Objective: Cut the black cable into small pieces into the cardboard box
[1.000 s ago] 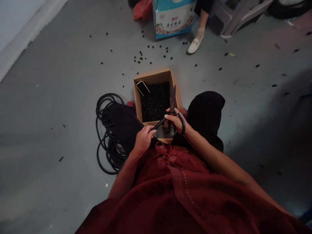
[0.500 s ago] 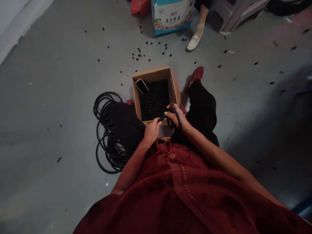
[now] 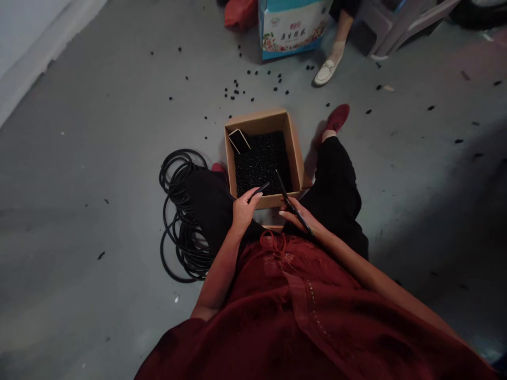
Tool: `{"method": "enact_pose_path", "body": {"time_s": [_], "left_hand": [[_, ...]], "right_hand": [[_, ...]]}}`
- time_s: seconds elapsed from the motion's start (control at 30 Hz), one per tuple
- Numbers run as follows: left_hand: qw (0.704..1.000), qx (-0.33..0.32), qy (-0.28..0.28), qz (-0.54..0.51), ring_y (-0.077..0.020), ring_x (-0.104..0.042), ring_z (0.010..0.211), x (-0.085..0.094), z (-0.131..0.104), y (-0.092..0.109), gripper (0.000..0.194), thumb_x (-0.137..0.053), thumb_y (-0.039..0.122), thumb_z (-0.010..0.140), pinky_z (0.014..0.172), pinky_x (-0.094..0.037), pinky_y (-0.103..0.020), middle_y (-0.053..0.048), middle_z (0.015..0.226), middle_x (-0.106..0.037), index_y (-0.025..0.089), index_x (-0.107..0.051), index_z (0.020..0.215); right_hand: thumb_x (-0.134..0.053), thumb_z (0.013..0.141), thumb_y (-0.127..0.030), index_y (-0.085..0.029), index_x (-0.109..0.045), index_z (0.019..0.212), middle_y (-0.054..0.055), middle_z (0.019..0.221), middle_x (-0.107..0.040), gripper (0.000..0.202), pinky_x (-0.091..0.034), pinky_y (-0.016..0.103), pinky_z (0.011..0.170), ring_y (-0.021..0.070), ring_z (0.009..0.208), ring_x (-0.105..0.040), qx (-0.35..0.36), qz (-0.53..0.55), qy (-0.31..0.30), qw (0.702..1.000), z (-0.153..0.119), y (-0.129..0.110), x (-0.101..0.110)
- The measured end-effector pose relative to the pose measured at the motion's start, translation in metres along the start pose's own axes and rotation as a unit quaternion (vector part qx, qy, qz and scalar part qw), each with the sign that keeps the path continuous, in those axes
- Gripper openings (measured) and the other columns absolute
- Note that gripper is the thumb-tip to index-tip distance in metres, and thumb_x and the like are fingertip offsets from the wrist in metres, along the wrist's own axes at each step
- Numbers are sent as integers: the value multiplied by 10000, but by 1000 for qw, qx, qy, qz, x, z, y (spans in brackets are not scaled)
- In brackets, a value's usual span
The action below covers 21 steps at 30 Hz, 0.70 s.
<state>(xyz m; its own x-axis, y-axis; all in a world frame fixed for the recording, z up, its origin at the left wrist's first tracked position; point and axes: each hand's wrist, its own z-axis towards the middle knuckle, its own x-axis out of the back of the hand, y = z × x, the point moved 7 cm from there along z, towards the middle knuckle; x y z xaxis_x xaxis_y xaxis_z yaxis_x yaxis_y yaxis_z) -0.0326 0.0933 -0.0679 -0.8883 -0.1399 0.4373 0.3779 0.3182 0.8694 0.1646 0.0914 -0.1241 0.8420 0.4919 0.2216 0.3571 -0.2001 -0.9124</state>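
Note:
My left hand [image 3: 242,212] is closed round a short end of black hose [image 3: 260,190], which points up and right over the near edge of a cardboard box [image 3: 298,153]. To its right, my right hand [image 3: 304,215] grips dark scissors [image 3: 282,186]. Their blades slant up and left over the box, apart from the hose. Many small black pieces [image 3: 261,161] cover the bottom of the box. A dark rectangle with a pale rim [image 3: 240,141], resembling a phone, leans in its far left corner. Coiled black hose [image 3: 184,206] lies beside my left leg.
Small black bits [image 3: 236,92] are scattered over the grey floor. Beyond the box stand a blue and white carton [image 3: 293,31] and a red bag [image 3: 241,13]. Another person's foot in a white shoe [image 3: 327,72] is near a plastic stool [image 3: 382,31].
My hands have drawn apart. The scissors have come away from the hose, dropped lower and turned to slant left. The whole view has shifted slightly.

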Motion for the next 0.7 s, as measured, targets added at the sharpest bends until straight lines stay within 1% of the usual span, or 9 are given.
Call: {"method": "enact_pose_path", "body": {"time_s": [0.13, 0.23, 0.3, 0.47, 0.53, 0.7], "left_hand": [[999, 0, 30, -30, -173, -647, 1061, 7, 2, -2, 296, -578, 306, 879, 957, -478, -265, -44, 1130, -713, 172, -707, 1109], [999, 10, 33, -32, -174, -647, 1054, 6, 3, -8, 307, -573, 311, 882, 952, -485, -280, -49, 1133, -710, 168, -698, 1124], [999, 16, 30, -29, -174, -649, 1048, 2, 3, -14, 320, -561, 321, 889, 939, -492, -283, -52, 1139, -706, 171, -686, 1142], [1000, 10, 25, -7, -166, -638, 1061, -7, 5, -25, 329, -528, 322, 907, 928, -490, -277, -58, 1153, -694, 171, -650, 1172], [1000, 9, 21, 3, -164, -637, 1058, -10, 7, -28, 331, -520, 326, 911, 925, -489, -276, -58, 1152, -691, 174, -639, 1180], [1000, -4, 6, 3, -165, -627, 1087, -18, 8, -33, 355, -507, 350, 917, 942, -485, -282, -65, 1177, -680, 174, -628, 1200]], "right_hand": [[-590, 798, -504, -196, -480, 1266, 72, 1011, -622, 570, -484, 382, 844, 239, 936, -595, -3, -13, -40, 999, 1, -7, -4], [-591, 811, -509, -177, -458, 1298, 98, 1059, -626, 605, -489, 398, 850, 254, 958, -608, -6, -37, -77, 996, 1, -11, -7], [-597, 814, -504, -168, -446, 1312, 112, 1079, -630, 619, -491, 408, 857, 263, 973, -612, -2, -52, -88, 995, 0, -14, -9], [-633, 801, -447, -171, -469, 1302, 142, 1197, -607, 595, -468, 427, 910, 288, 1072, -592, 15, -97, -82, 992, 1, -22, -12], [-622, 813, -450, -170, -461, 1317, 152, 1237, -588, 599, -459, 423, 923, 291, 1100, -581, 21, -108, -79, 991, 3, -24, -12], [-618, 815, -483, -167, -465, 1318, 155, 1232, -583, 613, -444, 413, 932, 292, 1096, -577, 32, -119, -62, 990, 8, -25, -10]]}}
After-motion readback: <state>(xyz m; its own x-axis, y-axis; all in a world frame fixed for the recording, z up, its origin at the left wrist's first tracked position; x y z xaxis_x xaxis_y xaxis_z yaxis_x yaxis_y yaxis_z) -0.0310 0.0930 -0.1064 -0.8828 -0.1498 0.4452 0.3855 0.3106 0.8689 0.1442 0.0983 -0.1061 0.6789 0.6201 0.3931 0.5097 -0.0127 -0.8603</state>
